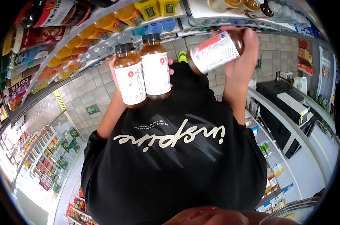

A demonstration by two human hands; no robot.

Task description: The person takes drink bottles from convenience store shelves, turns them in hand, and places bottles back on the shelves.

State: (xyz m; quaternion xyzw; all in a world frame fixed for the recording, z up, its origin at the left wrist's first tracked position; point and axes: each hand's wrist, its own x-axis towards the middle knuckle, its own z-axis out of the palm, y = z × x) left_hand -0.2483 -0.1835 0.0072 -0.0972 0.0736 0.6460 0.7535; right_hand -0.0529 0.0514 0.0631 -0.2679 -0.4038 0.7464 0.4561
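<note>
My left hand (114,73) is wrapped from behind around two brown drink bottles with black caps and white labels. The nearer-left bottle (130,83) and the bottle beside it (155,71) stand upright, side by side, labels facing me. Most of that palm is hidden behind them, and fingertips show at the right edge. My right hand (249,52) grips a third brown bottle (216,51), tilted on its side, its label of small print and a red band turned toward me. Its cap end lies under my fingers.
Shelves of drinks (98,33) curve across the top, with orange juice bottles (108,22) and yellow packs (146,9). Below is a grey tiled floor (88,88). Black-and-white equipment (289,101) and a railing stand right; stocked racks (46,157) stand left.
</note>
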